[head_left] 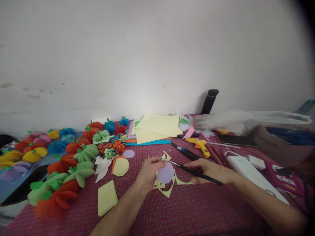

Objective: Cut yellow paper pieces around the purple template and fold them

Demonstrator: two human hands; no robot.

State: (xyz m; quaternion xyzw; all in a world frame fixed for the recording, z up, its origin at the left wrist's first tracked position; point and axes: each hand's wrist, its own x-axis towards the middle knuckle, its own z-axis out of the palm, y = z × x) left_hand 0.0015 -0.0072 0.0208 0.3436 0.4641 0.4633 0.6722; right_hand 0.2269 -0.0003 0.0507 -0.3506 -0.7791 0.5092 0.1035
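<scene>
Left hand (147,172) has thumb and fingers pinched on the top edge of a lilac paper circle (165,173), held just above the cloth, with a bit of yellow paper at the pinch; right hand (209,170) is closed round a thin black tool (197,172), silver at the tip, possibly closed scissors seen edge-on or a pen, hard to tell; the tip meets the circle's upper edge right by the left fingertips.

Under the circle lie yellow offcuts (167,191) with curved cut-outs, flat on the red checked cloth (197,209). Left of the left forearm is a folded yellow paper (107,197); further up, a yellow half-disc (121,167) lies on an orange piece; a small lilac disc (128,153) is just beyond it; white leaf shapes (102,166) sit beside them.

Far left is a row of paper fruits (73,164) in orange, green, yellow, blue and purple. Behind the hands is a stack of yellow sheets (157,126) over blue and orange sheets. A yellow glue gun (200,146) and a dark cutter (185,152) lie near the right hand. To the right: a white power strip (246,167), a phone (236,140) and a clear plastic bag (246,119).
</scene>
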